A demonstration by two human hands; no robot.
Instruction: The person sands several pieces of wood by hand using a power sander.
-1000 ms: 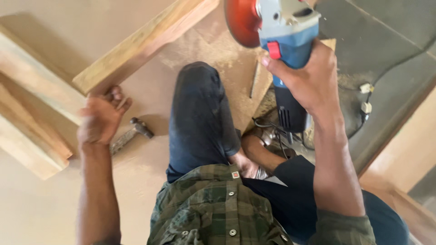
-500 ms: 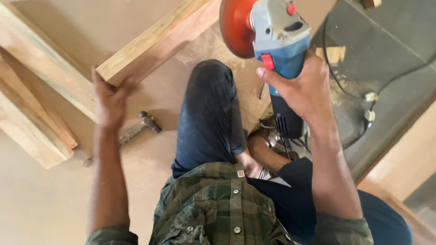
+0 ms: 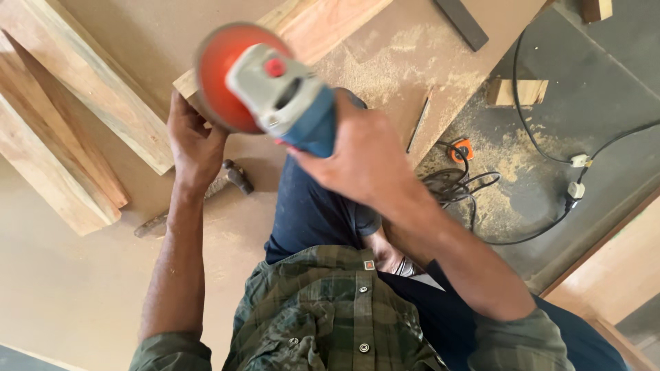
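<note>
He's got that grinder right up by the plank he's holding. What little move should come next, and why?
Probably lowering the orange disc onto the near end of the plank. The right hand holds the angle grinder just above that end, and the left hand braces the plank from below. The disc does not clearly touch the wood yet, and the left hand's fingers sit close to it, so a slow approach seems wise.

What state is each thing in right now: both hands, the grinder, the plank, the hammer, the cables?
Left hand: gripping the near end of the plank.
Right hand: closed around the grinder body.
Angle grinder: held in the air, orange disc over the plank end; spinning or not cannot be told.
Plank: lying on the board, slanted.
Hammer: lying flat, untouched.
Cables: coiled loosely on the floor among sawdust.
</note>
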